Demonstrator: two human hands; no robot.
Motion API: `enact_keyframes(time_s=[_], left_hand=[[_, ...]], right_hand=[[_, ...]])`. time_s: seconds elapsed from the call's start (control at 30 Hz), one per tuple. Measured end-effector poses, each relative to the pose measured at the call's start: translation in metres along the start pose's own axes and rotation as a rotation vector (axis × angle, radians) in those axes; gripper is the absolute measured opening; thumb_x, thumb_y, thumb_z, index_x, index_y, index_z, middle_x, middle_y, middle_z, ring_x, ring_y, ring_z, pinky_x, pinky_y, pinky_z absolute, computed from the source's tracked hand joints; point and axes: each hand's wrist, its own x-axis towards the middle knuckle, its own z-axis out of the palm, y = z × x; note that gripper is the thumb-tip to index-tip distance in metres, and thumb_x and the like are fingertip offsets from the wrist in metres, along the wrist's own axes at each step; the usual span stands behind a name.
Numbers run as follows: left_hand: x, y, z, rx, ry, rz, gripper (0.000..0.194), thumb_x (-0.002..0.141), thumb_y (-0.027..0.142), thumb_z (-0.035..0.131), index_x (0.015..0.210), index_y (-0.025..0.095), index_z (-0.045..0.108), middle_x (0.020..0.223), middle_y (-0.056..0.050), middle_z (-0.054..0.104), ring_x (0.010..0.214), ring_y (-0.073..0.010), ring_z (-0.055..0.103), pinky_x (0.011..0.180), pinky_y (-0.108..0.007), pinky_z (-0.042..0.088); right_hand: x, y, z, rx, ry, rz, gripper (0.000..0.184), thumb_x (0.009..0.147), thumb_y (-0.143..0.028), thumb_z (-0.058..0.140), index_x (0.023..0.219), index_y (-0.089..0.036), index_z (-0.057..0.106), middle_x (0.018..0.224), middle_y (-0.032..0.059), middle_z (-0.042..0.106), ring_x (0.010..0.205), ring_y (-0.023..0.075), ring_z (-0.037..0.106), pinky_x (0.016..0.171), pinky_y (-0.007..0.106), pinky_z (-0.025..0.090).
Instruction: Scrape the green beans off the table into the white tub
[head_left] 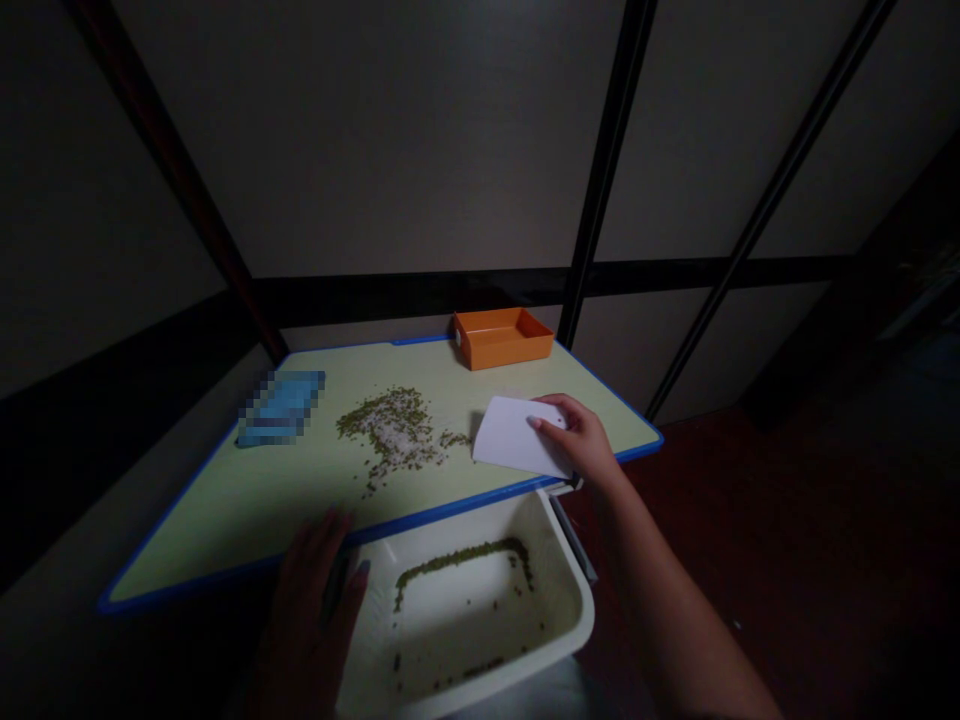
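Note:
My right hand [576, 438] is closed on a white plastic scraper [511, 435], thumb on top, its curved edge tilted over the table near the beans. Left of it, small green beans mixed with white grains [394, 430] lie spread in a loose patch, with a thin trail toward the scraper. Below the table's front edge is a white tub [480, 690], with green beans gathered along its inner far edge and a few scattered on its bottom. My left hand [311, 600], in shadow, rests at the tub's left rim with its fingers apart, fingertips by the table edge.
The pale green table [247, 520] has a blue rim. An orange open box [502, 350] stands at its back right. A blue item [285, 408], blurred by pixelation, lies at the left edge. Behind is a panelled wall [420, 140] with dark strips.

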Motion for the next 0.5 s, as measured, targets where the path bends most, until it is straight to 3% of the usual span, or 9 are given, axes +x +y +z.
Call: enact_keyframes(time_s=[0.2, 0.5], left_hand=[[0.0018, 0.0016, -0.0002, 0.014, -0.027, -0.018, 0.053, 0.09, 0.048, 0.042, 0.14, 0.028, 0.044, 0.151, -0.004, 0.041, 0.144, -0.0231, 0.029, 0.12, -0.05, 0.019], [0.0004, -0.0037, -0.0012, 0.004, -0.034, -0.014, 0.052, 0.09, 0.048, 0.042, 0.139, 0.032, 0.044, 0.152, -0.001, 0.04, 0.144, -0.0227, 0.027, 0.119, -0.047, 0.023]], right_hand=[[-0.0022, -0.003, -0.0005, 0.013, -0.054, -0.011, 0.033, 0.067, -0.04, 0.074, 0.092, -0.019, 0.069, 0.095, 0.0057, 0.071, 0.086, 0.0205, 0.063, 0.075, 0.031, 0.049], [-0.0033, -0.0046, 0.0003, -0.005, -0.087, -0.033, 0.032, 0.069, -0.039, 0.074, 0.094, -0.019, 0.069, 0.098, 0.0063, 0.071, 0.089, 0.02, 0.064, 0.076, 0.031, 0.049]])
